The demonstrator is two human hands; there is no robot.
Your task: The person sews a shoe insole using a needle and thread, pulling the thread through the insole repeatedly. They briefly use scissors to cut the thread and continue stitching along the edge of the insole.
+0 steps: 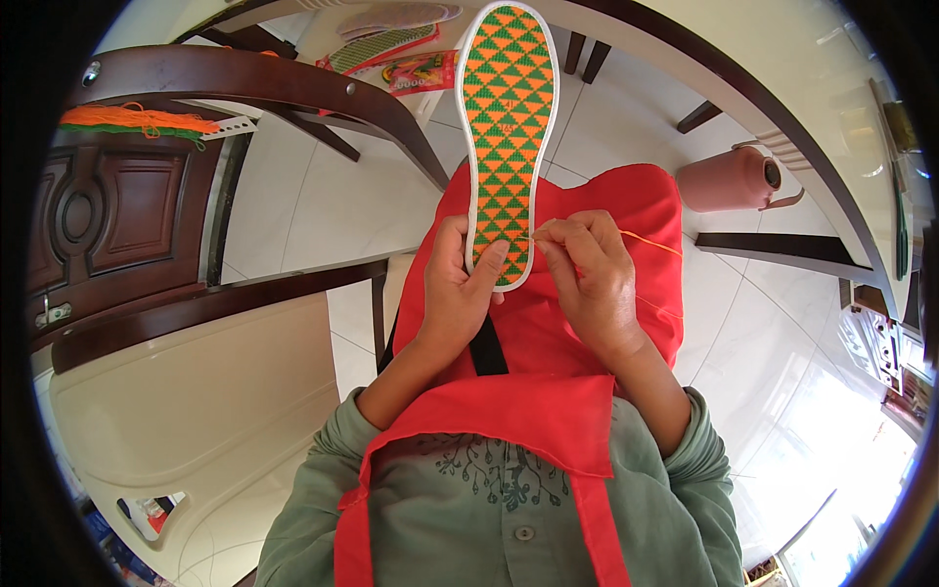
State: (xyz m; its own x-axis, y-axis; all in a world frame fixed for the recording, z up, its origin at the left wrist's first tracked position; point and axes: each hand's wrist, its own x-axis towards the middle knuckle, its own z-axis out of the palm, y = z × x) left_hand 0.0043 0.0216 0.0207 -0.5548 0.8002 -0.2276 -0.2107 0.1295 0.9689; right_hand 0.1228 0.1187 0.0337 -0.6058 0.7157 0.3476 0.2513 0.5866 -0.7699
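Observation:
My left hand [458, 290] grips the heel end of a shoe insole [508, 147], thumb on top and fingers around its left edge. The insole is upright in view, with a white bound rim and a stitched pattern of orange and green triangles. At its lower right edge my right hand [590, 271] pinches something thin between thumb and forefinger; whether this is a needle or only thread is too small to tell. Orange thread [653, 243] trails rightward from behind that hand across the red apron [638, 194] on my lap.
Orange thread [147, 117] and green thread hang from a white perforated card [229, 128] by a curved wooden rail [242, 70]. Packaged insoles [385, 48] lie on a pale surface above. A pink jug [726, 180] stands on floor tiles [777, 308]; a table edge [704, 59] curves above.

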